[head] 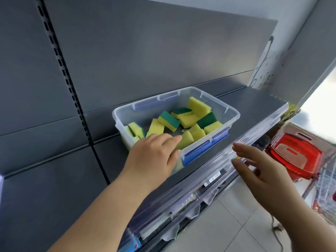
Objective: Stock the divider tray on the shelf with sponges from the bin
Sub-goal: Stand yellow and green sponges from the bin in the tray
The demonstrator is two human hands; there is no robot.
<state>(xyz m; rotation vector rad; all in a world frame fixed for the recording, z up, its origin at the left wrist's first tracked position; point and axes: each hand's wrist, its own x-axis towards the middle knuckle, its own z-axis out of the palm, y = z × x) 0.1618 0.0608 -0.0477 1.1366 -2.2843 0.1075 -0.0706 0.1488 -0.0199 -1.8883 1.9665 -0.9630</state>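
- Laid the left hand (154, 155) over the near rim of the clear bin (154, 104), fingers straight and pressed together, tips against a yellow sponge (187, 139).
- Held the right hand (263, 171) at 4 o'clock from the bin, fingers spread, gripping nothing.
- Found the sponges (199, 107) loose inside the bin, on the grey shelf (254, 108).
- Saw a red basket (294, 153) at 3 o'clock.

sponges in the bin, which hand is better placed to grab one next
Left. The left hand reaches over the near rim of the bin, right at a yellow sponge. The right hand hovers open beyond the shelf edge, apart from the bin.
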